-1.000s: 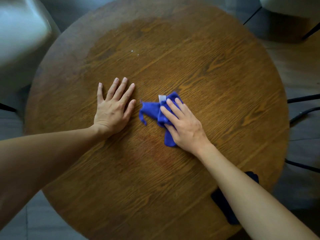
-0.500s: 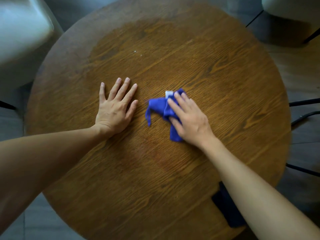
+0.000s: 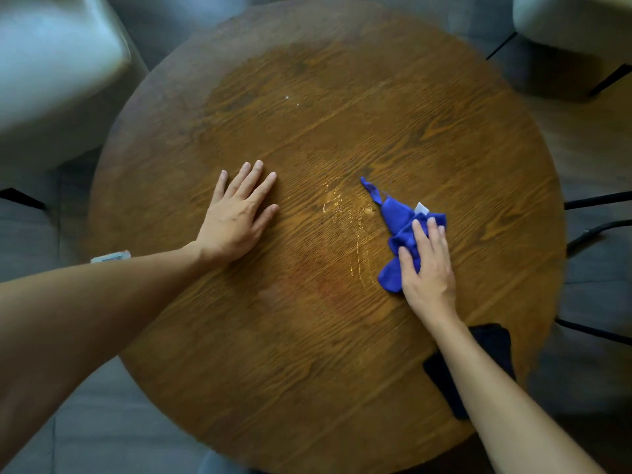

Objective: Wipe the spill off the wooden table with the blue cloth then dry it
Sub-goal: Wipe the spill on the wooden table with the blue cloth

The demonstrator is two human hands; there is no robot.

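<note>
A crumpled blue cloth with a white tag lies on the round wooden table, right of centre. My right hand presses flat on the cloth's near part, fingers spread over it. Thin wet streaks of the spill glisten on the wood just left of the cloth. My left hand rests flat and open on the table, left of the streaks, holding nothing.
A dark cloth lies at the table's near right edge, partly under my right forearm. Pale upholstered chairs stand at the top left and top right. Black chair legs show at the right.
My right hand has slid the blue cloth to the right across the table, uncovering wet streaks where it lay. My left hand has stayed flat in place.
</note>
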